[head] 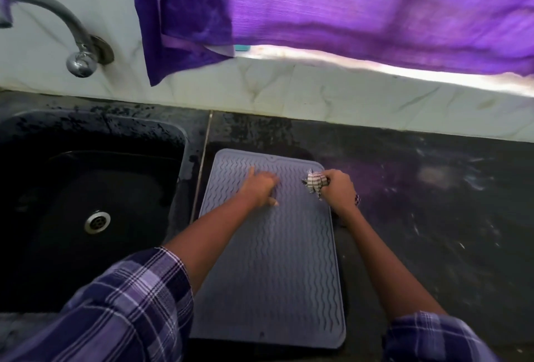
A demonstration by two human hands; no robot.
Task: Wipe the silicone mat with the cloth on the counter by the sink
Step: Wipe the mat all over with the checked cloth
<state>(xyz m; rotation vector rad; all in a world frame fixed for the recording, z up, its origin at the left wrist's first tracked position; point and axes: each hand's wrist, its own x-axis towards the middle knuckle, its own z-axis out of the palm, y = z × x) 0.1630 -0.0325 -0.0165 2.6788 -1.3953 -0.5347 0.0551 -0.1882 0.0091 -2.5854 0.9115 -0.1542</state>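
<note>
A grey silicone mat (274, 260) with wavy ridges lies on the dark counter just right of the sink. My left hand (260, 188) rests flat on the mat's far part, fingers stretched toward the far left corner. My right hand (338, 188) grips a bunched checked cloth (315, 184) at the mat's far right corner; the cloth sticks out to the left of my fist and touches the mat near its edge.
A black sink (86, 211) with a metal drain (97, 221) lies to the left, a curved tap (72, 41) above it. The dark counter (433, 217) stretches to the right. A purple curtain (318, 9) hangs over the tiled back wall.
</note>
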